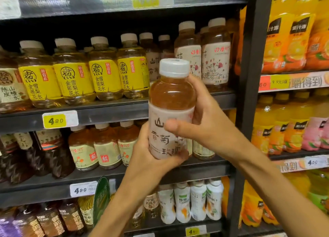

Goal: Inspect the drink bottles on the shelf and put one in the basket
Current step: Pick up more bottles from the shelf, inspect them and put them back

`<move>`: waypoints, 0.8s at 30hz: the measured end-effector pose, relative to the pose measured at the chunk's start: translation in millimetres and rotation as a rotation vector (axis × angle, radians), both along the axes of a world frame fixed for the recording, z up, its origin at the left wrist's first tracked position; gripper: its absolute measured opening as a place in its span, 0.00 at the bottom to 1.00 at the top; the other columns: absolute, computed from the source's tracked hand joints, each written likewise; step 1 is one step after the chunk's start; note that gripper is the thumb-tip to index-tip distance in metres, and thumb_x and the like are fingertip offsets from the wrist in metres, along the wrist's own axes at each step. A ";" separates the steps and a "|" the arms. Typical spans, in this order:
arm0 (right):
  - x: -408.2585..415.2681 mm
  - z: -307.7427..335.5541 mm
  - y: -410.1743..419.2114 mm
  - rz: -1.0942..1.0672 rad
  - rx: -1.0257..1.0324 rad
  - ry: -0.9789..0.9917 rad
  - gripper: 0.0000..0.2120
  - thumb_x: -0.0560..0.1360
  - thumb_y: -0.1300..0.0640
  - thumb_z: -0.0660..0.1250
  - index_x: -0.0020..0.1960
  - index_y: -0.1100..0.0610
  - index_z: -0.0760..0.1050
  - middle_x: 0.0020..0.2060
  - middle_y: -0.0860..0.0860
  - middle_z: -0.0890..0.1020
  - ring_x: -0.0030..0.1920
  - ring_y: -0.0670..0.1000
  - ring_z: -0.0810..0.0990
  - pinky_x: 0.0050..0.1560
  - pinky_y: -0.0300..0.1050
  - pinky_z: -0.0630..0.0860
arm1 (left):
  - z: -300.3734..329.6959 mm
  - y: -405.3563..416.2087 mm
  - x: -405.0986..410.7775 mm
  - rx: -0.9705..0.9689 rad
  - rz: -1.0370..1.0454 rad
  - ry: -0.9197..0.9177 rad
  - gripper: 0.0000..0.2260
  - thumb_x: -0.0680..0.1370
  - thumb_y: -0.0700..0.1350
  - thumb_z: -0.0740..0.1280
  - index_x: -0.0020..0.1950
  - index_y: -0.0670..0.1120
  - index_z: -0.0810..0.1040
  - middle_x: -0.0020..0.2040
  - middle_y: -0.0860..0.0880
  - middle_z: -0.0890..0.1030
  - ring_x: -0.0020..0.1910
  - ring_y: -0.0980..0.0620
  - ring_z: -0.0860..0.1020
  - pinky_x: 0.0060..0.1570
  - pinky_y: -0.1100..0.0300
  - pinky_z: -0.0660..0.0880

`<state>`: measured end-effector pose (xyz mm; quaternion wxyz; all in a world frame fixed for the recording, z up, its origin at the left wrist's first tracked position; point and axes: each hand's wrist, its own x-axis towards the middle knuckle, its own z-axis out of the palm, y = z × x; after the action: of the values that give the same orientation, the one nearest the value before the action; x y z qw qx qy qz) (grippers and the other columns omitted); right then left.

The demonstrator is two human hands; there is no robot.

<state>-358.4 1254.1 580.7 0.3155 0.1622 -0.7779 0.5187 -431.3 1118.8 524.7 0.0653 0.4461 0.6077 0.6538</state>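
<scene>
An amber drink bottle (171, 94) with a white cap and a pale pink label is held upright in front of the shelf. My left hand (151, 158) grips its base from below and the left. My right hand (201, 117) wraps its middle from the right, thumb across the label. Similar bottles (215, 58) with rose labels stand on the shelf right behind it. No basket is in view.
Yellow-labelled bottles (74, 76) fill the same shelf to the left. Dark tea bottles (49, 153) and white bottles (197, 201) stand on lower shelves. A dark upright post (249, 94) divides off orange juice bottles (292, 40) at the right. Price tags (60, 120) line the shelf edges.
</scene>
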 end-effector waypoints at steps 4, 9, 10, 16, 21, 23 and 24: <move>-9.7 0.5 -4.7 -0.101 -0.066 0.136 0.36 0.67 0.58 0.74 0.71 0.56 0.63 0.61 0.50 0.77 0.61 0.46 0.78 0.60 0.42 0.76 | 4.6 10.6 -8.6 0.017 0.069 0.134 0.30 0.66 0.41 0.78 0.63 0.54 0.70 0.52 0.60 0.81 0.51 0.63 0.80 0.44 0.74 0.75; -19.4 23.9 1.8 -0.115 -0.092 0.150 0.33 0.68 0.59 0.74 0.69 0.58 0.65 0.59 0.51 0.78 0.59 0.47 0.79 0.61 0.47 0.76 | 13.7 25.4 -23.8 0.041 0.149 0.167 0.37 0.64 0.53 0.79 0.68 0.54 0.65 0.55 0.61 0.79 0.55 0.65 0.77 0.47 0.72 0.75; -22.9 28.2 2.7 -0.121 -0.112 0.163 0.32 0.68 0.59 0.74 0.69 0.58 0.66 0.59 0.51 0.79 0.59 0.47 0.79 0.61 0.46 0.76 | 16.6 27.8 -27.7 0.042 0.189 0.190 0.38 0.64 0.55 0.79 0.68 0.55 0.64 0.57 0.60 0.78 0.55 0.65 0.77 0.47 0.71 0.75; -47.4 51.6 13.0 -0.215 -0.227 0.236 0.32 0.70 0.58 0.75 0.69 0.56 0.65 0.61 0.52 0.77 0.59 0.46 0.78 0.60 0.45 0.77 | 38.2 41.7 -45.8 0.057 0.408 0.392 0.34 0.66 0.60 0.74 0.66 0.60 0.61 0.62 0.58 0.72 0.59 0.64 0.72 0.50 0.78 0.70; -68.8 65.6 20.1 -0.261 -0.233 0.292 0.32 0.69 0.58 0.76 0.68 0.53 0.64 0.61 0.50 0.75 0.59 0.44 0.77 0.61 0.44 0.76 | 53.9 55.6 -60.3 0.105 0.437 0.433 0.36 0.68 0.56 0.75 0.71 0.54 0.62 0.60 0.60 0.72 0.57 0.71 0.71 0.50 0.80 0.68; -76.5 69.5 21.6 -0.295 -0.164 0.314 0.32 0.69 0.57 0.76 0.67 0.52 0.64 0.62 0.50 0.75 0.60 0.43 0.76 0.61 0.41 0.75 | 57.2 60.7 -65.4 0.124 0.443 0.416 0.35 0.68 0.53 0.76 0.71 0.52 0.63 0.56 0.62 0.74 0.55 0.71 0.73 0.49 0.79 0.69; -80.8 70.6 22.6 -0.313 -0.125 0.321 0.32 0.69 0.57 0.76 0.68 0.53 0.64 0.62 0.50 0.74 0.61 0.43 0.75 0.61 0.40 0.74 | 58.0 63.1 -67.6 0.126 0.443 0.399 0.35 0.68 0.52 0.76 0.70 0.51 0.64 0.54 0.63 0.75 0.53 0.71 0.74 0.48 0.79 0.70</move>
<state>-439.1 1276.7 651.3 0.5212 0.1000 -0.6998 0.4781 -498.9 1181.9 582.7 -0.2272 0.4255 0.6492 0.5881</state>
